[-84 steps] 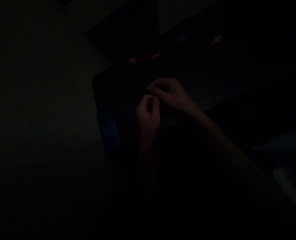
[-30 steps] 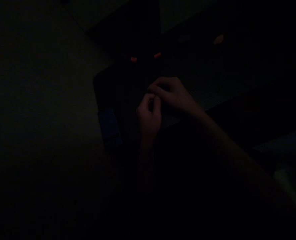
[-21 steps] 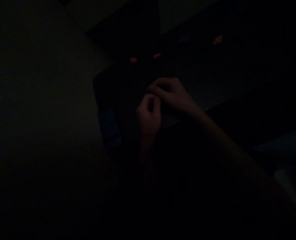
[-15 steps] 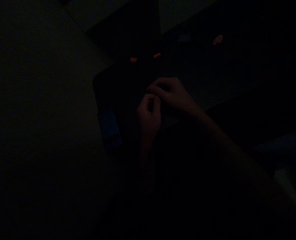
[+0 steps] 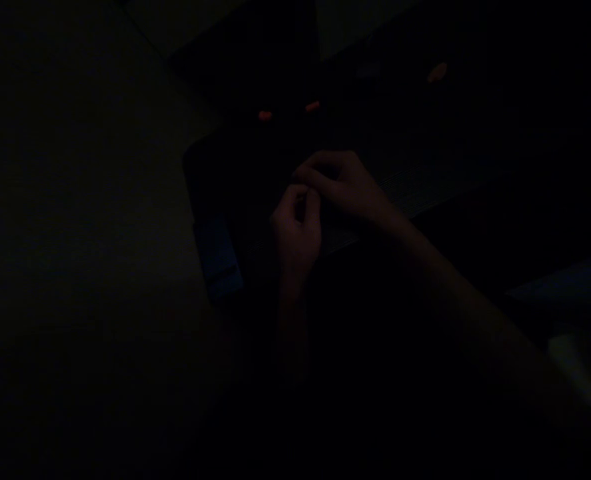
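Left hand [image 5: 299, 227], right hand [image 5: 342, 177]: fingers curled, tips near together; cannot tell whether they grip anything. Small orange-red lump [image 5: 264, 116], short orange-red bar [image 5: 312, 106], both of unclear material: on the dark, grained desk [image 5: 405, 190], beyond the hands. Flat blue rectangular object [image 5: 218, 257]: desk's left edge; a stray left-arm knock could tip it off. Further risk: fumbling small pieces, owing to darkness. Brands, labels, writing: none legible.

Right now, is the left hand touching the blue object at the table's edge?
No, dark tabletop shows between the left hand and the blue object.
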`<state>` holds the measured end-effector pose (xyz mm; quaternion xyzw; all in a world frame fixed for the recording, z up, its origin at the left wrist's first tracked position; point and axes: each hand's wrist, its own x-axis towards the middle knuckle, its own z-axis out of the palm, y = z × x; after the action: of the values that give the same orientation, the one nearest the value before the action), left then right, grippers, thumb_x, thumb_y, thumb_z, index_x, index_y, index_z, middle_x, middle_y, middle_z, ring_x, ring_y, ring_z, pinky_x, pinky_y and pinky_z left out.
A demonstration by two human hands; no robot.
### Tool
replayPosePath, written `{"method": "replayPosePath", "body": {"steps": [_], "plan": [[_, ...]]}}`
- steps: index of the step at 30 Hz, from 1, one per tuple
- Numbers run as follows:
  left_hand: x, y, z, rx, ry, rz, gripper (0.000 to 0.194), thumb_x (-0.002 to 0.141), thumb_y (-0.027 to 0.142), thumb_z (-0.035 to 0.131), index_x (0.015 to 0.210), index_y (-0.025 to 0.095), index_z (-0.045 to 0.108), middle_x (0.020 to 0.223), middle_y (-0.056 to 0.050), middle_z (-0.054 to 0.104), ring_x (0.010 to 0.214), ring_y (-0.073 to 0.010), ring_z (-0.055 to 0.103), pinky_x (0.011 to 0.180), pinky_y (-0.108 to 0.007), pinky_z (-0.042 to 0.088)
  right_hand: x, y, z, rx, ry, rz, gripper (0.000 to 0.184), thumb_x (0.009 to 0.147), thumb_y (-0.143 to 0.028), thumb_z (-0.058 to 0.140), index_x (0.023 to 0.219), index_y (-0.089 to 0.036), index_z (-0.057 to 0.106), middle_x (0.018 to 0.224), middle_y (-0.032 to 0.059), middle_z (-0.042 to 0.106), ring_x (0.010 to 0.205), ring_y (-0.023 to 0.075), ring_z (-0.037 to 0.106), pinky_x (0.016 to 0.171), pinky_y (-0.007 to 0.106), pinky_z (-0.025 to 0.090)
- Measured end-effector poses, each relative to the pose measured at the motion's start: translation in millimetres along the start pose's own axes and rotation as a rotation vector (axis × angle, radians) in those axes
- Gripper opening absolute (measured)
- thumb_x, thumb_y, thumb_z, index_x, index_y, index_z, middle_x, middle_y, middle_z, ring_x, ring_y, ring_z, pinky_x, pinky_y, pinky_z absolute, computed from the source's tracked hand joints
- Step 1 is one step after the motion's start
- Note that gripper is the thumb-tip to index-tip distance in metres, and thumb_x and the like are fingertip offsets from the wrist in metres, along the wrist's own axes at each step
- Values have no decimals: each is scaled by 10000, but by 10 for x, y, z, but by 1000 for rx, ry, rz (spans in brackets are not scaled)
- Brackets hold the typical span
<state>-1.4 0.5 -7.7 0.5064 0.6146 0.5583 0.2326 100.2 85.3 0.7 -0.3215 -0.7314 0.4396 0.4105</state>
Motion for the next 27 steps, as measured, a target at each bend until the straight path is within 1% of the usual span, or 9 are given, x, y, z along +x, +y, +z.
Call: {"method": "replayPosePath", "body": {"steps": [3,8,13,17,22,27], "plan": [[0,6,4,7,5,6,157,967,307,588,826,239,580,719,22,603,661,-133,592,596,-235,453,2,-7,0,-10,-3,10,161,961,-274,633,864,-207,742,885,23,739,888,227,660,808,349,498],[1,22,6,22,8,15,172,974,313,587,821,236,579,737,20,617,677,-133,605,623,-233,474,6,-1,1,-22,-7,10,184,961,-332,631,886,-209,745,918,30,744,947,238,661,841,354,509],[3,26,3,3,8,35,178,974,279,602,804,234,574,725,20,616,656,-132,599,619,-238,478,6,0,0,-20,-7,8,210,959,-350,618,880,-206,750,906,35,751,906,238,666,825,360,518],[1,28,3,30,13,21,182,982,292,598,809,238,586,697,26,597,638,-131,585,590,-236,465,5,-4,-4,-20,-13,9,201,957,-347,619,882,-213,749,908,35,757,887,242,673,815,368,523],[-1,25,3,30,10,13,176,980,290,607,812,239,594,730,23,626,673,-134,612,619,-240,487,4,-5,-9,-21,-20,14,219,966,-372,620,890,-208,744,922,34,754,925,243,671,833,362,517],[5,-2,3,15,8,16,162,978,288,606,824,240,596,769,11,647,713,-143,630,645,-251,505,0,-2,-9,-11,-19,30,224,968,-380,625,881,-207,738,920,35,751,920,244,675,837,367,521]]}}
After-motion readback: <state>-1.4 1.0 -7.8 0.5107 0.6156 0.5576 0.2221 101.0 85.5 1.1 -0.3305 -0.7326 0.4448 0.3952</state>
